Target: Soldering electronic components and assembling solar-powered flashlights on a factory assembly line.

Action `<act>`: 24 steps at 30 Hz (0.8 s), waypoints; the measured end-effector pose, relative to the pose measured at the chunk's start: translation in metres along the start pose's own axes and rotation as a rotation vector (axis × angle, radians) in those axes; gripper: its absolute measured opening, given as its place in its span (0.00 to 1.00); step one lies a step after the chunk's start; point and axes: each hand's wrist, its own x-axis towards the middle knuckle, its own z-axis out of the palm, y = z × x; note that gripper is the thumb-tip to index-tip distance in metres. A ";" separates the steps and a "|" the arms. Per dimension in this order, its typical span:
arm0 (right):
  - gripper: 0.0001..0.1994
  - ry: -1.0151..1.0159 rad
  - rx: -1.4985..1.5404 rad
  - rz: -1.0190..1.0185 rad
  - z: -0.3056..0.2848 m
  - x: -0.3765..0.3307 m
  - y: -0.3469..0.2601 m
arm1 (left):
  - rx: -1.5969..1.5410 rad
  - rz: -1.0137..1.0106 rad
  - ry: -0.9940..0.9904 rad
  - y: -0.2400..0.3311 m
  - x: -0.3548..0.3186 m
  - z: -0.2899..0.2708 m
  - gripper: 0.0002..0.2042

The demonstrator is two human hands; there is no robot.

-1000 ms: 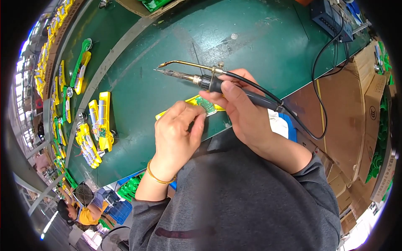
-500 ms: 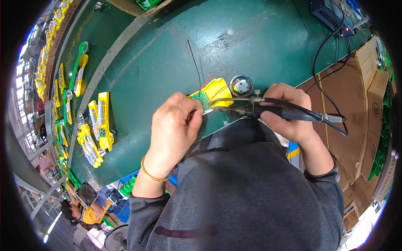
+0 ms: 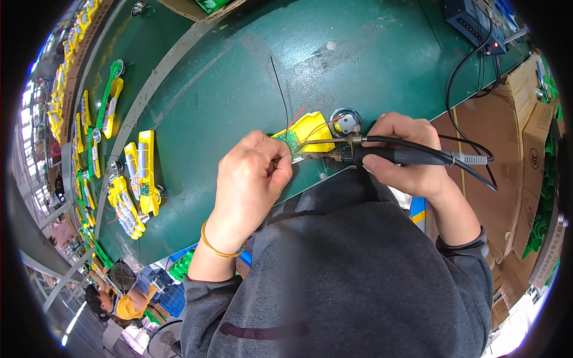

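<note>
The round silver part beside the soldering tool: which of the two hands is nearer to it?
Right. The right hand is close, to the lower right of the round silver part; the left hand is farther, to its lower left.

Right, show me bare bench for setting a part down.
Widest: green workbench between black wire and blue electrical box. Smaller: between left hand and yellow battery housings. Crowded: around the circuit board, soldering iron and metal disc.

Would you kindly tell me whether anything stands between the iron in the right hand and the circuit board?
Nothing visible does: the right hand holds the iron with its tip close to the circuit board. The left hand is at the board's left.
</note>
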 end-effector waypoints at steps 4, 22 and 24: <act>0.08 0.012 -0.001 -0.021 -0.003 0.000 0.006 | 0.016 0.005 0.003 -0.001 0.002 0.000 0.04; 0.08 0.459 0.746 -0.052 -0.029 -0.015 0.032 | 0.134 0.275 0.369 0.011 0.068 -0.056 0.03; 0.08 0.520 0.750 -0.034 -0.024 -0.011 0.029 | 0.088 0.158 0.567 0.015 0.122 -0.068 0.07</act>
